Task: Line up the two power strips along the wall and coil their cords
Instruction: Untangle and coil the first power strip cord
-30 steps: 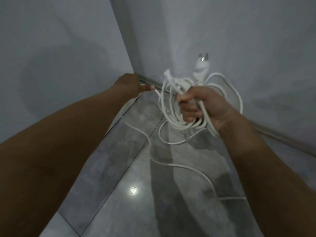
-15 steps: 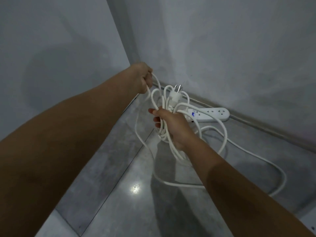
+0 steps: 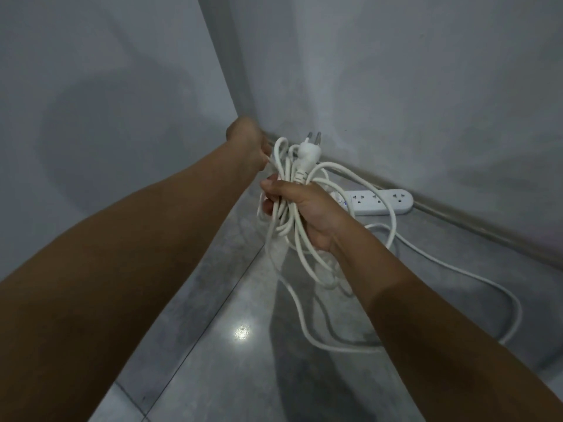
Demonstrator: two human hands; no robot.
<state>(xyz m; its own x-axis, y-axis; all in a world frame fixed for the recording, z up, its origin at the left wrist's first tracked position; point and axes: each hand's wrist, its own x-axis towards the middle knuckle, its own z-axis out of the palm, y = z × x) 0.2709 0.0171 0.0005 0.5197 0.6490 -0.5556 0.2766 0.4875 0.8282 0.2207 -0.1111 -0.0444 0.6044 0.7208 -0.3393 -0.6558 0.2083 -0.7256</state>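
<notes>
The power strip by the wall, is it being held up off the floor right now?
No, the power strip lies on the floor against the wall, while the right hand grips only the bundled cord.

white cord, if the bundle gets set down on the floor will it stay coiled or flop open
The white cord looks limp: its loops sag unevenly below the right hand, so it would probably spread. The loose length trailing on the floor may tug it. The plug at the top, probably the stiffest and heaviest part, could tip the coil.

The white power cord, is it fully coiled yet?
Not yet: right hand grips loops of white power cord, but slack trails across the grey floor.
</notes>
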